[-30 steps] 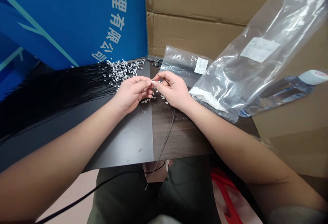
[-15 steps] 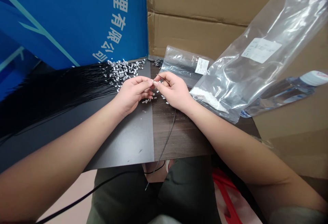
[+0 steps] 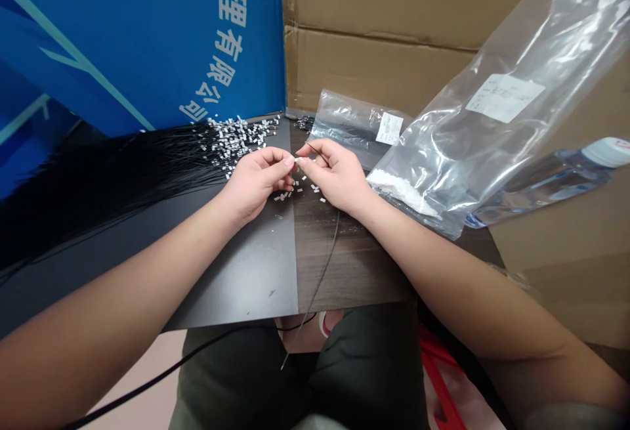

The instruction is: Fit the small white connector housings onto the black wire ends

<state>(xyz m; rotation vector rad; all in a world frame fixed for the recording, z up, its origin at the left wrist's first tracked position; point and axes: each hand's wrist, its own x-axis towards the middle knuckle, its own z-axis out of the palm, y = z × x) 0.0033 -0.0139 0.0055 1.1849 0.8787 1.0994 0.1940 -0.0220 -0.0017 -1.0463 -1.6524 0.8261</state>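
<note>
My left hand (image 3: pixel 256 179) and my right hand (image 3: pixel 333 175) meet fingertip to fingertip over the table, both pinched. Between them sits a tiny white piece (image 3: pixel 295 161), held by my left fingertips. A thin black wire (image 3: pixel 322 266) is pinched in my right hand, runs down under the wrist and hangs off the table's front edge. Several loose white pieces (image 3: pixel 300 190) lie scattered right below the hands. A big bundle of black wires tipped with white pieces (image 3: pixel 147 161) fans out to the left.
A black sheet (image 3: pixel 236 272) covers the left of the dark wood table (image 3: pixel 364 266). A blue board (image 3: pixel 138 36) and cardboard boxes (image 3: pixel 384 16) stand behind. Clear plastic bags (image 3: pixel 472 128) and a water bottle (image 3: pixel 551 177) lie at right. A black cable (image 3: pixel 162 374) crosses my lap.
Both hands stay pinched together at the same spot; only the camera has drifted slightly, shifting the scene a little down and right.
</note>
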